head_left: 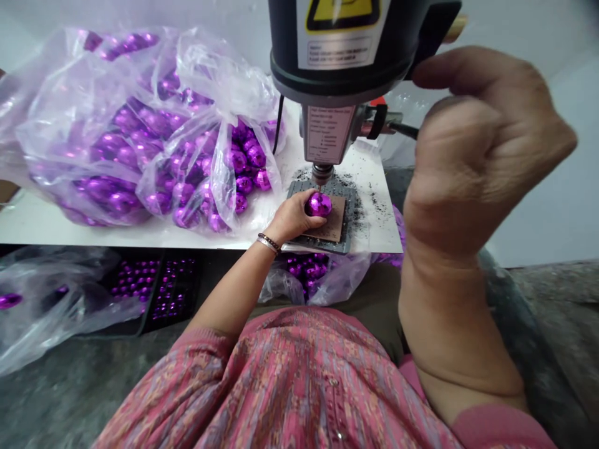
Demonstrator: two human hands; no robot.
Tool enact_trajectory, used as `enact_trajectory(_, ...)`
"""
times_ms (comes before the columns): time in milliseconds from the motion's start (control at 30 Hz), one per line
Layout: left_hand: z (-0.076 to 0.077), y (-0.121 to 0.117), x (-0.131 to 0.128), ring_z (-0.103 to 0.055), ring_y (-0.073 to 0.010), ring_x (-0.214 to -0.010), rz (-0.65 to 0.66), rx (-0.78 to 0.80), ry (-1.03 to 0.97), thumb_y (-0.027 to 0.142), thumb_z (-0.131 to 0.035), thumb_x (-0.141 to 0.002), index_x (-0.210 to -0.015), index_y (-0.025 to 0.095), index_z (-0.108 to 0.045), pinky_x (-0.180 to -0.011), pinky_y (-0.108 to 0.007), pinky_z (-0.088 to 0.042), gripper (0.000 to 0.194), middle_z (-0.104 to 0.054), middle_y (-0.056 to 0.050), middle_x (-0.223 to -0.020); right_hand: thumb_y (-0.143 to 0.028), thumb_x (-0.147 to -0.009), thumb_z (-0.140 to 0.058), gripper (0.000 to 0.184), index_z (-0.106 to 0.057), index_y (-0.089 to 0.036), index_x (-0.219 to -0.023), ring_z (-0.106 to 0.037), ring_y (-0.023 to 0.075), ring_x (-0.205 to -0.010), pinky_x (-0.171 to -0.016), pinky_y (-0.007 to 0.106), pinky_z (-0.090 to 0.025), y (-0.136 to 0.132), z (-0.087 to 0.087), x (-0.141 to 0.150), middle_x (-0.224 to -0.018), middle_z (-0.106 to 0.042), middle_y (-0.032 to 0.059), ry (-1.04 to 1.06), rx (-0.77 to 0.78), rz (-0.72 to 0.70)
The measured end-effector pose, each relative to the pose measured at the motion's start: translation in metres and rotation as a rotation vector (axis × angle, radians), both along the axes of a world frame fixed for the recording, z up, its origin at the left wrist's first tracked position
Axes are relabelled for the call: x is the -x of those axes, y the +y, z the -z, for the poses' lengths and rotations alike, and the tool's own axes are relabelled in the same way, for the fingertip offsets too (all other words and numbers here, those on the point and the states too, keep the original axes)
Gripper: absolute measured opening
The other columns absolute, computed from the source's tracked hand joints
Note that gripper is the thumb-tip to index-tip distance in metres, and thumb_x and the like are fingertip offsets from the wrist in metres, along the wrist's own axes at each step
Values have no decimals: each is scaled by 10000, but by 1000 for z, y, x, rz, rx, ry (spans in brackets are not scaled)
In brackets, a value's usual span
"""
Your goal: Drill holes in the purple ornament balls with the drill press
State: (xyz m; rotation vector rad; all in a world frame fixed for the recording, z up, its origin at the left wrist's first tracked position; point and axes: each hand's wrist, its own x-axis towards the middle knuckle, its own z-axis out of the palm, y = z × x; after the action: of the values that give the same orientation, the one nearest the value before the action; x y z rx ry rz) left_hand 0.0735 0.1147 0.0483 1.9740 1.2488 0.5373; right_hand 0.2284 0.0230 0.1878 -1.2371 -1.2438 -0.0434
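**Purple ball pinned under the drill, my right hand up on the lever side**

My left hand (292, 218) is cupped over a shiny purple ball (319, 204), fingers closed around its near side, pressing it down onto a brown card (334, 224) that lies on a grey rubber mat (322, 244). Two bracelets (268, 243) sit on that wrist. The ball is round, so I can't make out a long axis. The thin drill bit (319, 186) of the bench drill (327, 62) points straight down at its top, touching or just above it; I can't tell which.

My right hand (486, 149) is raised at 3 o'clock from the ball, fingers curled shut into a loose fist. A black lever (402, 130) runs from the drill toward it, and the end is hidden behind my fingers.

The front edge of the white worktop (28, 218) runs just past the mat at 6 o'clock. Black dust (358, 206) is scattered on the mat and on the worktop at 3 o'clock. A big plastic bag (93, 143) of purple balls fills 9 o'clock, close to my wrist. Below the edge, at 7 o'clock, a black tray (173, 293) holds rows of purple balls.
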Motion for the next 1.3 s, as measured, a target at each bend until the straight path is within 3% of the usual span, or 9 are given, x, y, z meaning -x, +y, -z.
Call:
enact_trajectory(200,2,0,1,-723,-256,-1038,18,-66,12,213,-870,-720,-1280,152,-739,-957,-358,-559,578,-803,-78,-1143,-87,-802,-485,515,-794,-177,-1205,-298,-87,-631,-652,43,-335,-2,20,0,-810,-602,-20,-71,-42,66)
enact_trajectory(333,6,1,3,-716,-243,-1021,19,-73,-18,228,-874,-716,-1265,163,-740,-942,-342,-556,569,-801,-62,-1121,-108,-845,-453,525,-796,-195,-1234,-509,-82,-751,-812,8,-468,-2,31,-1,-823,-610,2,-91,-75,107)
enact_trajectory(500,8,1,3,-715,-231,-1027,21,-39,-69,234,-864,-727,-1284,150,-740,-956,-324,-549,577,-797,-57,-1133,-191,-972,-367,521,-731,-223,-1343,-685,-4,-962,-1021,133,-592,2,53,-8,-1171,-725,8,-271,-182,152)
enact_trajectory(700,6,-2,2,-719,-219,-1019,3,5,-93,195,-854,-728,-1287,140,-746,-943,-299,-539,572,-796,-36,-1118,-289,-1008,-343,502,-732,-191,-1310,-553,-21,-764,-807,123,-525,12,70,-9,-980,-707,14,-335,-281,180)
enact_trajectory(867,7,-2,2,-718,-217,-1043,-6,-4,-101,188,-853,-730,-1275,154,-749,-964,-294,-543,556,-795,-22,-1128,-309,-1025,-323,504,-734,-170,-1281,-510,-9,-796,-834,136,-510,16,76,-9,-917,-662,31,-347,-327,200)
enact_trajectory(1033,8,-3,0,-718,-232,-1056,-17,-18,-85,218,-864,-728,-1244,156,-756,-994,-321,-558,531,-798,-33,-1128,-269,-1020,-327,495,-687,-231,-1357,-539,-7,-850,-862,145,-526,16,87,-11,-1058,-697,9,-327,-323,184)
enact_trajectory(1133,8,-5,-1,-718,-237,-1064,-31,-36,-71,218,-870,-721,-1199,174,-768,-1007,-330,-558,491,-799,-19,-1095,-279,-1014,-367,455,-720,-213,-1293,-565,-1,-855,-857,155,-528,15,98,-11,-1069,-714,18,-318,-311,156)
enact_trajectory(1233,8,-6,-2,-724,-242,-1070,-25,-37,-86,215,-872,-726,-1205,186,-767,-1004,-338,-566,491,-804,-15,-1100,-339,-1031,-371,448,-747,-195,-1229,-577,5,-826,-817,163,-521,13,96,-10,-1041,-725,26,-275,-319,149)
enact_trajectory(1300,8,-7,-2,-729,-251,-1113,-37,-22,-98,194,-877,-726,-1248,176,-759,-1035,-347,-562,535,-807,-39,-1162,-391,-1059,-332,493,-759,-210,-1226,-620,3,-885,-827,159,-528,13,78,-9,-1071,-730,19,-232,-325,161)
